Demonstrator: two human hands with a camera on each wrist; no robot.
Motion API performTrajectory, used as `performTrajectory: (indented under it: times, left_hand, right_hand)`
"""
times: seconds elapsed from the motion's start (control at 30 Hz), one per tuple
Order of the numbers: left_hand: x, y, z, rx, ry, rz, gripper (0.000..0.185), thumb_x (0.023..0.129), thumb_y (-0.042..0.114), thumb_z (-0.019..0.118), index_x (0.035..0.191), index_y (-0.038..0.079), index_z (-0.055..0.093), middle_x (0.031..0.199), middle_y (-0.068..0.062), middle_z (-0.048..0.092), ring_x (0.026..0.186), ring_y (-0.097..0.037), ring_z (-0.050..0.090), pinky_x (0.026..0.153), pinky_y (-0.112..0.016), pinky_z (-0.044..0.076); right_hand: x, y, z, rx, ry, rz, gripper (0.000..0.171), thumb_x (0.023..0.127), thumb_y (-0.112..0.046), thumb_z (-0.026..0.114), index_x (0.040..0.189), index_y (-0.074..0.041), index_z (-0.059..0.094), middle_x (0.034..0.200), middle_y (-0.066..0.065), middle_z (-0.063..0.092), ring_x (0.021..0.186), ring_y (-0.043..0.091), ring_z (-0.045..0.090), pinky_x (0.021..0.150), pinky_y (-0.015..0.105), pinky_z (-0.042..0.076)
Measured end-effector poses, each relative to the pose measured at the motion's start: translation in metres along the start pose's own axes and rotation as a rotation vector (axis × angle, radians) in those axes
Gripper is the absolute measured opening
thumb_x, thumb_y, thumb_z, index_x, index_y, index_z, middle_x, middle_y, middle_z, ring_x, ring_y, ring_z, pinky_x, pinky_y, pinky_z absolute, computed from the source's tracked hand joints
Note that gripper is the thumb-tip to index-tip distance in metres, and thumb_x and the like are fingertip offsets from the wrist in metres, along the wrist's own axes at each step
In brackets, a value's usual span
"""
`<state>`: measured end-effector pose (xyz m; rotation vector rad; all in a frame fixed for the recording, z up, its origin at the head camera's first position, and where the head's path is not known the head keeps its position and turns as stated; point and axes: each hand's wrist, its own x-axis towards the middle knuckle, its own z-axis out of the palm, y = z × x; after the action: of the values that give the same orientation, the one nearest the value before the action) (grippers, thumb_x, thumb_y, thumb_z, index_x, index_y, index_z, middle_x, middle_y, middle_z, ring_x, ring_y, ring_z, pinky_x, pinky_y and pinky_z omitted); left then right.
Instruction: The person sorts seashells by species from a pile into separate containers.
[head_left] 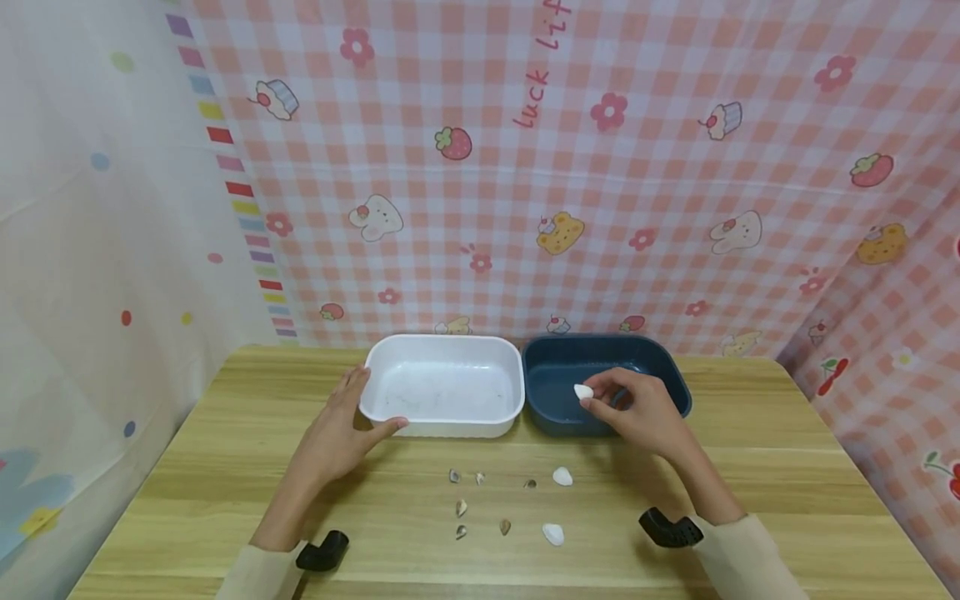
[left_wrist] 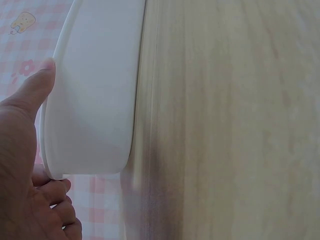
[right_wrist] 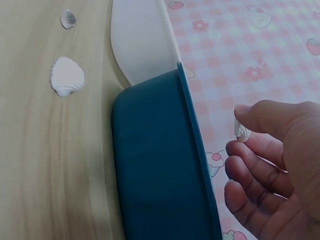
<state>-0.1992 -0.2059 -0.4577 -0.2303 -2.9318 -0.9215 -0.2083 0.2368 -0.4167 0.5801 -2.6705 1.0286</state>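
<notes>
My right hand (head_left: 636, 408) pinches a white seashell (head_left: 582, 391) between thumb and fingertips, over the dark blue dish (head_left: 551, 427). The right wrist view shows the same shell (right_wrist: 242, 131) held above the dish's rim level. With the thumb on its front rim and the fingers at its left end, my left hand (head_left: 336, 437) holds the corner of the white dish (head_left: 450, 429). Two white shells (head_left: 562, 477) (head_left: 553, 534) lie on the table in front of the dishes. Left of them are several small brownish and grey shells, among them a brown shell (head_left: 505, 527).
Both dishes stand side by side at the back of the wooden table (head_left: 420, 567), touching or nearly so. Behind them hangs a pink checked cloth (head_left: 510, 200). A black curved piece sits at each wrist, by the sleeves (head_left: 258, 575).
</notes>
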Motion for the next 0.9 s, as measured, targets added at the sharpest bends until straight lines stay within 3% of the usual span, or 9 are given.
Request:
performTrajectory:
  times: [0.67, 0.9]
  left_hand:
    - [0.0, 0.0, -0.001, -0.012, -0.014, -0.011, 0.117, 0.085, 0.081, 0.058, 0.166, 0.009, 0.015, 0.173, -0.017, 0.013, 0.159, -0.042, 0.012, 0.119, -0.072, 0.025]
    - [0.0, 0.0, -0.001, -0.007, -0.012, -0.01, 0.117, 0.085, 0.082, 0.058, 0.166, 0.009, 0.015, 0.173, -0.017, 0.014, 0.159, -0.042, 0.012, 0.119, -0.072, 0.025]
  right_hand:
    - [0.031, 0.015, 0.006, -0.04, -0.013, 0.118, 0.024, 0.093, -0.033, 0.077, 0.108, -0.015, 0.075, 0.092, 0.0, 0.074, 0.082, 0.014, 0.066, 0.074, 0.029, 0.055]
    - [0.03, 0.014, 0.006, -0.065, -0.089, 0.183, 0.042, 0.096, -0.042, 0.072, 0.126, -0.012, 0.07, 0.12, 0.009, 0.071, 0.105, 0.026, 0.066, 0.089, 0.045, 0.056]
